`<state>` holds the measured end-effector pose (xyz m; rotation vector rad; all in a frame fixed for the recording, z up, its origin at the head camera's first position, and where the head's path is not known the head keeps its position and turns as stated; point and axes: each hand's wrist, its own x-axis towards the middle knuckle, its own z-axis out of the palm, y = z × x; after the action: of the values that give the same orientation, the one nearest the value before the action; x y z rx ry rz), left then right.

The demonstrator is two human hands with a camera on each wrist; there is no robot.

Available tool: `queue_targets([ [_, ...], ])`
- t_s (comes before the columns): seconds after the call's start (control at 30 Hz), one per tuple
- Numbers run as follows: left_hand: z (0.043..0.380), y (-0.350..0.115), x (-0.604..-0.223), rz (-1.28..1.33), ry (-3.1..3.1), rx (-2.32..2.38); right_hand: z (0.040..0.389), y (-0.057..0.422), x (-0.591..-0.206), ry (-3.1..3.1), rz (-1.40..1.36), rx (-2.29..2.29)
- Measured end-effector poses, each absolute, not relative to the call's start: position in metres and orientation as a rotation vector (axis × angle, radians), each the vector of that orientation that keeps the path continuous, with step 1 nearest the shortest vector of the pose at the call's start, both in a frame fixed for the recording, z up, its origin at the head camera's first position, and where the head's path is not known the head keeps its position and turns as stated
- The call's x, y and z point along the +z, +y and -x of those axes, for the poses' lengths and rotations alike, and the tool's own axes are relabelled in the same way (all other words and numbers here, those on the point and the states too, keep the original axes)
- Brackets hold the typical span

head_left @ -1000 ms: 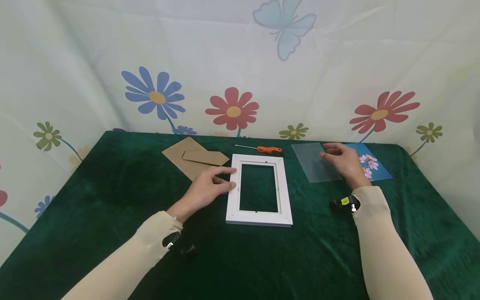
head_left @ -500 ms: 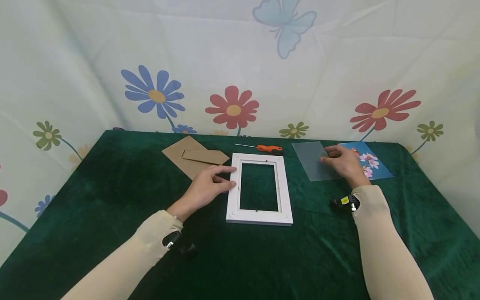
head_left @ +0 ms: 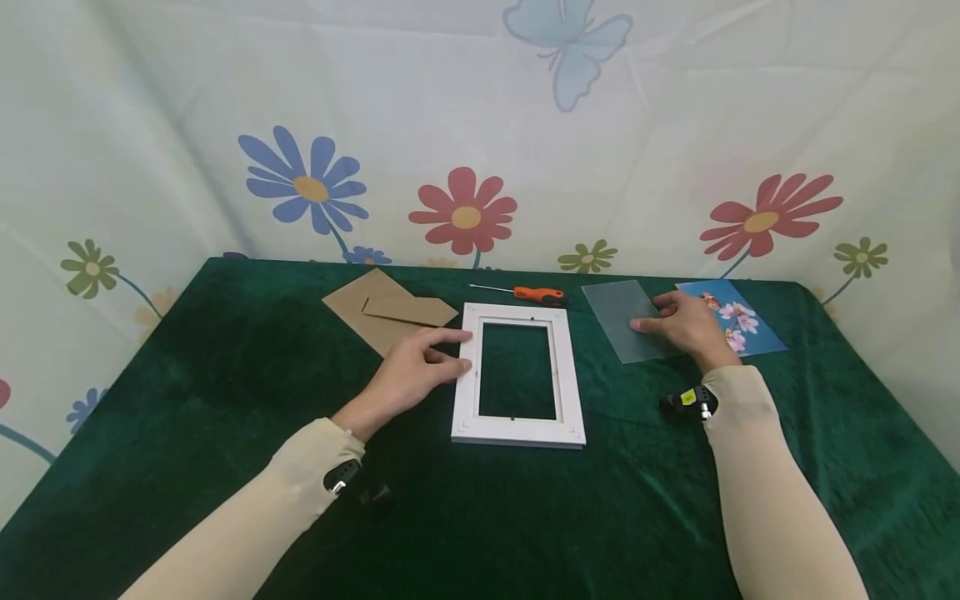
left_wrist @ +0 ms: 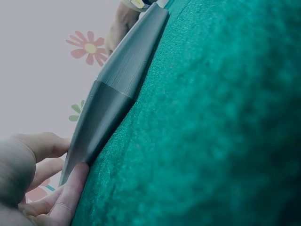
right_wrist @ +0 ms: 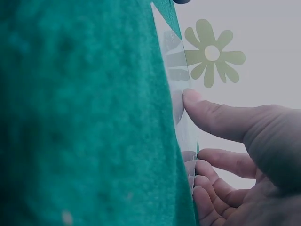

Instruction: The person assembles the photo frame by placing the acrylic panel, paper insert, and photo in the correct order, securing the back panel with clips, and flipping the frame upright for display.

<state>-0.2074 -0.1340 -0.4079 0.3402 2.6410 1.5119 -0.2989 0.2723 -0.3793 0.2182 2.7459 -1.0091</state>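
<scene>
A white picture frame (head_left: 572,375) lies on the green cloth in the middle of the head view, its opening showing cloth. My left hand (head_left: 408,371) rests at the frame's left side, thumb and fingertips touching the edge; in the left wrist view the thumb (left_wrist: 75,183) lies against the side of the frame. To the right lies a clear sheet (head_left: 618,321). My right hand (head_left: 688,325) pinches its right edge, with the thumb (right_wrist: 200,101) on the upper face and curled fingers (right_wrist: 207,179) at the edge. Beside that hand is a blue picture with pink flowers (head_left: 742,321), partly hidden.
Brown backing board (head_left: 367,292) with a stand flap lies behind the left hand. A screwdriver (head_left: 532,295) with an orange handle lies behind the frame. Green cloth (head_left: 540,517) covers the table. A flower-printed curtain (head_left: 375,83) hangs at the back.
My right thumb has slid slightly left and down over the clear sheet, and more of the blue picture shows. My left hand and the frame stay in place.
</scene>
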Motion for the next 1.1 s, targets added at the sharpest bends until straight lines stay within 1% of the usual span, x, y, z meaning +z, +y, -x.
queue_targets([
  [0.3,0.207,-0.134,-0.409,-0.344,2.636,1.516,0.298,0.272,-0.377,2.737,-0.234,-0.991],
  [0.6,0.208,-0.134,-0.409,-0.342,2.636,1.515,0.299,0.271,-0.377,2.728,-0.313,-0.998],
  [1.1,0.209,-0.135,-0.411,-0.349,2.644,1.5,0.292,0.284,-0.372,2.668,-0.283,-1.251],
])
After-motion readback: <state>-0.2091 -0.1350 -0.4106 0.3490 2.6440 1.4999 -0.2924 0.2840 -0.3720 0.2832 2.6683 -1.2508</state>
